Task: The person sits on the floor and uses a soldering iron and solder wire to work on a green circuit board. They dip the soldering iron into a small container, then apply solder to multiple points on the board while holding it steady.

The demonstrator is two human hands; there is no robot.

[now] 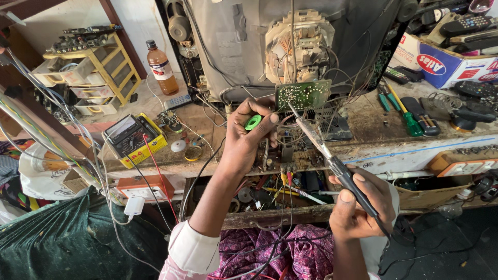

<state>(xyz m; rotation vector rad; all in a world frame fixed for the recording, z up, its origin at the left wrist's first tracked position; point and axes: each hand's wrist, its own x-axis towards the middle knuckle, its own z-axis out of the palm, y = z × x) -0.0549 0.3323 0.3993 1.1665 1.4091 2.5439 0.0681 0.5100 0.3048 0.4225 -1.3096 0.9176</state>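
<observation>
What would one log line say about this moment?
left hand: holds green spool | right hand: holds soldering iron | tip: at green circuit board

I count 2 hands: my left hand [249,136] and my right hand [358,205]. I see 1 soldering iron [332,158], 1 green spool [253,122], 1 green circuit board [302,94], 1 brown bottle [161,67], 1 yellow meter [134,139] and 2 screwdrivers [404,111].

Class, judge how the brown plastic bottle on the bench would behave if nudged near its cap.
The brown bottle stands upright, tall and narrow, so it would probably tip. It looks partly full, likely giving some steadiness. Once on its round side, it may roll.
</observation>
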